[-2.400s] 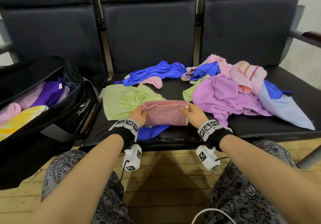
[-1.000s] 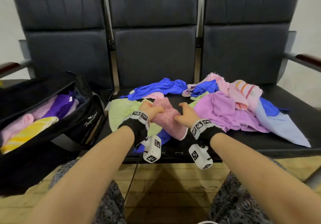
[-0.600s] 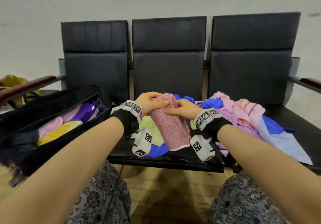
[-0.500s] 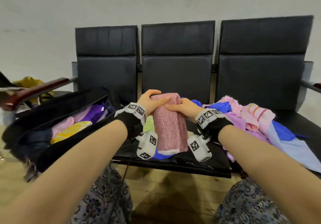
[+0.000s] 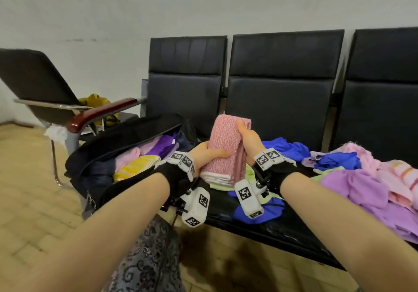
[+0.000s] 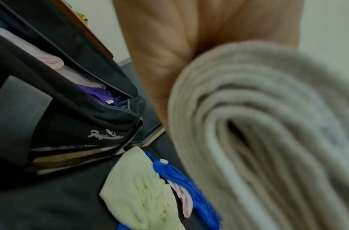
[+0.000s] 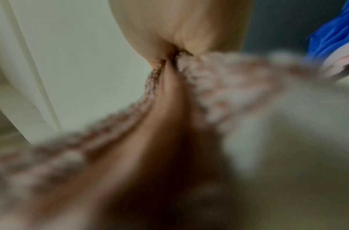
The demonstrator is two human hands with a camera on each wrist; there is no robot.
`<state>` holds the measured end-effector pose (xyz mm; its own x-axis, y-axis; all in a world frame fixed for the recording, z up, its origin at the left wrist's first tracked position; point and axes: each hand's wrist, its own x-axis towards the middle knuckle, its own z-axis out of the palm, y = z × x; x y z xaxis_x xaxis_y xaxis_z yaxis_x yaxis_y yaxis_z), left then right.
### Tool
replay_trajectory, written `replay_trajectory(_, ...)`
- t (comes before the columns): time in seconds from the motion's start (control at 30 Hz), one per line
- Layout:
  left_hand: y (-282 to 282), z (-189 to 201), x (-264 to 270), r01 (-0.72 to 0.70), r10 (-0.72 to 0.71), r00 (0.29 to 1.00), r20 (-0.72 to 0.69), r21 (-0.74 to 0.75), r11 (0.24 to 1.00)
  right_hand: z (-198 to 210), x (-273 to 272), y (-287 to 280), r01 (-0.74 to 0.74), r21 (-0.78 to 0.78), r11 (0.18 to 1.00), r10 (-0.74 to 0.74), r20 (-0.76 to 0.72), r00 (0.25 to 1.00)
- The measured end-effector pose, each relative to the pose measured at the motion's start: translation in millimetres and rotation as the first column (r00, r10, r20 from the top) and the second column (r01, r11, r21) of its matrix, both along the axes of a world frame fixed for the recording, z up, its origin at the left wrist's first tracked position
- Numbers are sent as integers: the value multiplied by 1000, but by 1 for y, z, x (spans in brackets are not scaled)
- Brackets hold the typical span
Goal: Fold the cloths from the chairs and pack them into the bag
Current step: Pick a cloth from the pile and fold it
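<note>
A folded pink speckled cloth (image 5: 226,149) stands upright in the air above the middle seat, held between both hands. My left hand (image 5: 207,156) grips its lower left side with the thumb across the front. My right hand (image 5: 247,136) holds its upper right edge. The left wrist view shows the cloth's folded layers (image 6: 268,140) against the palm; the right wrist view is blurred, with the cloth (image 7: 218,87) under the hand. The open black bag (image 5: 126,146) lies on the left seat with folded pink, purple and yellow cloths inside.
Loose cloths lie on the seats: a light green one (image 6: 142,191) and a blue one (image 5: 260,210) below my hands, purple (image 5: 362,189), blue and striped pink ones to the right. A red-brown armrest (image 5: 99,114) and another chair (image 5: 38,83) stand at left.
Both hands lifted the folded pink cloth off the seat, turned it upright and carried it left toward the bag. My view swung to the left.
</note>
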<state>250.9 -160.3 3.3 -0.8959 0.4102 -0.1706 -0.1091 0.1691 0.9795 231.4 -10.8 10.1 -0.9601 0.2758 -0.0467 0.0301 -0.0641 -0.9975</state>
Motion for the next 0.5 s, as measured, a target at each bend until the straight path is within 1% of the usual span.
replay_trajectory(0.07,-15,0,-14,7,-7,1000,3,-54,998,-4,-18,-11,6,20,1000,-7,32,999)
replay_trajectory(0.13,-34,1,-29,10,-12,1000,-20,-104,994,-10,-35,-25,6,3,1000,-6,56,998)
replay_trajectory(0.27,-85,5,-57,-25,23,1000,-15,-166,986,-15,-68,-62,-73,-146,987,85,83,993)
replay_trajectory(0.4,-148,9,-80,-143,165,981,99,-199,970,-15,-100,-105,-219,-185,958,244,126,961)
replay_trajectory(0.5,-186,16,-96,-247,278,958,76,-277,928,-17,-123,-139,-267,-198,943,296,135,946)
